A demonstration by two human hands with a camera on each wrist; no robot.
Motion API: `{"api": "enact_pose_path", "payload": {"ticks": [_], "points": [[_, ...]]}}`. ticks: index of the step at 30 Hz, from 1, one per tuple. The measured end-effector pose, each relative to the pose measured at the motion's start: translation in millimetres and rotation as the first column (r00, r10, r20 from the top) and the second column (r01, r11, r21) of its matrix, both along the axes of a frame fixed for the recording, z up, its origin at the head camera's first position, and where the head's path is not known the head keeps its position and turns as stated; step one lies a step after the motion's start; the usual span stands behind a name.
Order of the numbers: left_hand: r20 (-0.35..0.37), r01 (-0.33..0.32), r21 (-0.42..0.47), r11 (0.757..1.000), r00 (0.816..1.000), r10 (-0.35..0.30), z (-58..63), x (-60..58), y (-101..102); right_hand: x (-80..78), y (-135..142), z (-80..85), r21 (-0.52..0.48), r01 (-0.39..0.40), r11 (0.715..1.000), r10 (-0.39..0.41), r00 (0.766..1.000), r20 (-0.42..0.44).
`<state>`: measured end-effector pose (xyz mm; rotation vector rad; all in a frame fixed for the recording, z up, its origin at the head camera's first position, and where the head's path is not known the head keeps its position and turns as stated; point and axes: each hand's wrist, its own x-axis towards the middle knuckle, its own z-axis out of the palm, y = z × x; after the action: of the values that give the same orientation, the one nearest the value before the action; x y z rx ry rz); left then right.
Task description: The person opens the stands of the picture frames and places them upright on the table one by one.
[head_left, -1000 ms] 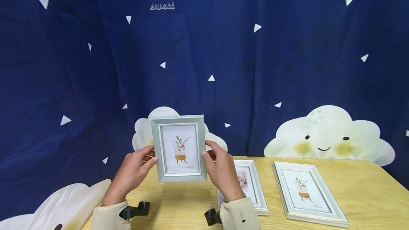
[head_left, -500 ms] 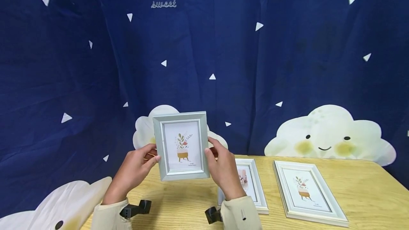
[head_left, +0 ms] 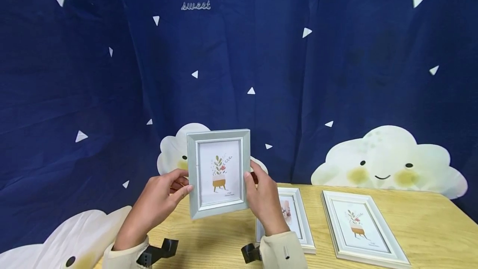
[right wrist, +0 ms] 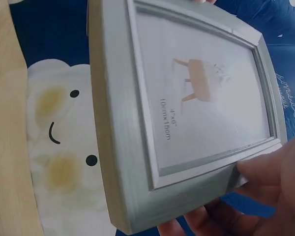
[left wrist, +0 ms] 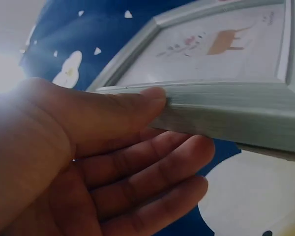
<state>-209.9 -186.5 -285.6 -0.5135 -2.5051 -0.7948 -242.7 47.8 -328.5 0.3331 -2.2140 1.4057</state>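
Observation:
A pale grey-green picture frame (head_left: 220,215) with a potted-plant print is held upright above the table between both hands. My left hand (head_left: 158,198) pinches its left side, thumb on the front edge and fingers behind. In the left wrist view the thumb (left wrist: 147,98) presses the frame's edge, while the other fingers lie spread beneath it. On the opposite side, my right hand (head_left: 263,196) grips the edge with the thumb in front. The right wrist view has that thumb (right wrist: 260,169) on the picture frame's border (right wrist: 123,123), fingers curling behind, partly hidden.
Two more picture frames lie face up on the wooden table (head_left: 429,219): a white one (head_left: 306,227) partly covered by the right arm, and another pale one (head_left: 384,235) to its right. A dark blue curtain (head_left: 280,53) with clouds and triangles hangs behind the table.
The picture frame in my hands has shifted slightly right and turned a little, its left side now nearer. Both hands keep their hold. The camera view has shifted a little.

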Motion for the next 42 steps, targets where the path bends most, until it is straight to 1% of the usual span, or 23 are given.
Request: {"api": "enact_pose_path", "payload": {"ticks": [6,12,16,19,24,26,29,32,33,35,36,38,40,42], "points": [[-0.001,0.007,-0.011,1.000,1.000,-0.007,4.7,9.5,8,-1.2,1,-1.4,-0.036,-0.027,0.999,0.028,0.999,0.026],[-0.057,0.057,-0.020,0.998,0.997,-0.058,9.0,17.5,18,-3.3,0,-4.7,-0.103,-0.050,0.993,0.056,0.997,0.055],[-0.104,0.090,-0.042,0.995,0.990,-0.094,9.9,22.3,27,-4.7,-1,-6.3,-0.155,-0.066,0.986,0.076,0.995,0.059],[-0.131,0.120,-0.059,0.991,0.983,-0.126,10.8,26.1,31,-4.7,-2,-6.5,-0.175,-0.057,0.983,0.069,0.996,0.061],[-0.126,0.140,-0.084,0.987,0.981,-0.150,13.6,31.1,35,-5.0,-3,-6.5,-0.200,-0.018,0.980,0.037,0.995,0.093],[-0.128,0.143,-0.086,0.986,0.980,-0.153,14.3,31.6,36,-5.6,-3,-6.3,-0.207,-0.002,0.978,0.025,0.994,0.110],[-0.139,0.161,-0.084,0.983,0.975,-0.172,15.3,31.1,34,-5.0,-3,-5.2,-0.210,0.008,0.978,0.016,0.994,0.112],[-0.140,0.166,-0.095,0.981,0.974,-0.179,14.8,30.7,30,-4.6,-4,-4.7,-0.211,0.014,0.977,0.010,0.993,0.114],[-0.132,0.165,-0.105,0.981,0.975,-0.178,14.5,30.6,29,-4.4,-4,-4.8,-0.211,0.013,0.977,0.012,0.993,0.116],[-0.092,0.167,-0.122,0.978,0.980,-0.179,13.2,30.7,25,-3.7,-5,-4.9,-0.208,0.009,0.978,0.016,0.993,0.118],[-0.065,0.171,-0.133,0.976,0.981,-0.181,12.5,30.6,24,-3.6,-6,-5.0,-0.207,0.006,0.978,0.019,0.993,0.119],[0.006,0.200,-0.146,0.969,0.979,-0.201,11.1,30.0,21,-2.6,-7,-4.9,-0.205,-0.004,0.979,0.029,0.992,0.119],[0.083,0.245,-0.145,0.959,0.968,-0.235,9.0,29.2,20,-1.8,-8,-4.9,-0.202,-0.009,0.979,0.034,0.993,0.117],[0.137,0.288,-0.138,0.948,0.953,-0.269,7.2,28.2,19,-1.3,-9,-5.1,-0.200,-0.008,0.980,0.032,0.993,0.114]]}}
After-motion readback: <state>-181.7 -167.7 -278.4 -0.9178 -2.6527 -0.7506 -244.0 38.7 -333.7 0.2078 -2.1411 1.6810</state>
